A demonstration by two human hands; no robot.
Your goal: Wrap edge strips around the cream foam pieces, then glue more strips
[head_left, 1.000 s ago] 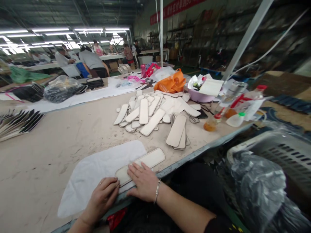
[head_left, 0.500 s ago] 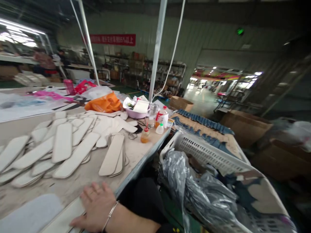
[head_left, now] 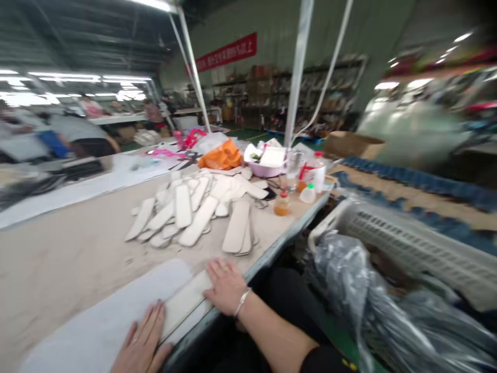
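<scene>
Near the table's front edge lies a long off-white padded strip (head_left: 185, 304), on top of a white sheet (head_left: 104, 321). My right hand (head_left: 225, 285), with a bangle at the wrist, rests flat on the strip's far end, fingers stretched out. At the near end my left hand (head_left: 143, 339) lies flat with its fingers extended, touching the strip. Just beyond my right hand is a small stack of rounded off-white pieces (head_left: 236, 228). A loose pile of similar pieces (head_left: 182, 204) spreads behind it.
A glue bottle with a red cap (head_left: 281, 203) and a green-capped bottle (head_left: 308, 193) stand at the right edge. A lilac basin (head_left: 266, 168) and an orange bag (head_left: 221, 155) sit behind the pile. A white crate (head_left: 404, 238) with grey plastic stands right.
The view has swung left, so the table shows more fully. My left hand has come into sight on the strip. My right hand stays flat on the strip.
</scene>
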